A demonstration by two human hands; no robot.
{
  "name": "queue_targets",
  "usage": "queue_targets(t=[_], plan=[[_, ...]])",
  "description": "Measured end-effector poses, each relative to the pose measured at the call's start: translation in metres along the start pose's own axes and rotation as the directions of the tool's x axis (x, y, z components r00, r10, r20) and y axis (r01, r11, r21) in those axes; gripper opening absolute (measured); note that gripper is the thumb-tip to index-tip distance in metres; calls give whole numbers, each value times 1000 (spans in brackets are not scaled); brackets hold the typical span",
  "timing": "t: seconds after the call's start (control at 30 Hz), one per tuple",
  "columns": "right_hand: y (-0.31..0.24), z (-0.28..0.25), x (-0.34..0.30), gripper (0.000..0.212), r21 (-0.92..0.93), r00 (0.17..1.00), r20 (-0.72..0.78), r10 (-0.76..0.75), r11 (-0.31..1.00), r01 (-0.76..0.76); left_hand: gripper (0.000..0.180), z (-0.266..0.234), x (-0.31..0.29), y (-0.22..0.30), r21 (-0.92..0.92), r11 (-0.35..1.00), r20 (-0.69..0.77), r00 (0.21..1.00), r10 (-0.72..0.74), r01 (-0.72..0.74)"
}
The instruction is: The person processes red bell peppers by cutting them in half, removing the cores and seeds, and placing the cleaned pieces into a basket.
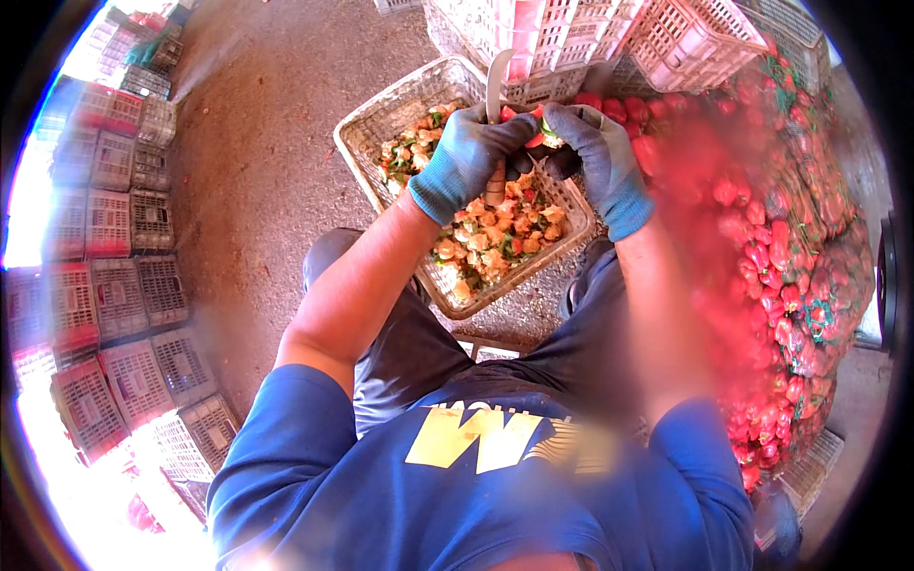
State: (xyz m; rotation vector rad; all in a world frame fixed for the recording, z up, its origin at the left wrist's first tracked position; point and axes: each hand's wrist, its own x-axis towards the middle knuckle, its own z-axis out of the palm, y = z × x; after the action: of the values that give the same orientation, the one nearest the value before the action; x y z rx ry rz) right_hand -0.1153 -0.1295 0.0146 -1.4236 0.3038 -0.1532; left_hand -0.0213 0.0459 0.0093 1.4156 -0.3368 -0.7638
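My left hand (468, 157), in a blue-and-grey glove, is closed round a knife (494, 90). The knife's curved blade points away from me, and the end of its wooden handle shows below the fingers. My right hand (595, 152), gloved alike, pinches a cut red pepper (540, 131) whose pale core and green bit face the left hand. The two hands nearly meet, so part of the pepper is hidden. Beneath them sits a shallow, dirty plastic crate (367, 124) holding many pale pepper cores (486, 238) with green stems and red scraps.
At my right lies a big heap of red peppers (762, 257), partly blurred, with net sacks (828, 209) behind. Pinkish plastic crates (571, 38) stand beyond the hands. Stacked crates (109, 224) line the left side, across the brown floor (243, 143).
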Motion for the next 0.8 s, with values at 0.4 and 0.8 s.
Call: queue_targets(t=[0.4, 0.8], plan=[[1, -8, -4, 46, 177, 985, 167, 37, 982, -67, 29, -23, -8, 20, -151, 985, 140, 988, -60, 81], [-9, -13, -11, 52, -97, 970, 213, 115, 991, -96, 33, -24, -8, 21, 211, 977, 185, 980, -66, 26]])
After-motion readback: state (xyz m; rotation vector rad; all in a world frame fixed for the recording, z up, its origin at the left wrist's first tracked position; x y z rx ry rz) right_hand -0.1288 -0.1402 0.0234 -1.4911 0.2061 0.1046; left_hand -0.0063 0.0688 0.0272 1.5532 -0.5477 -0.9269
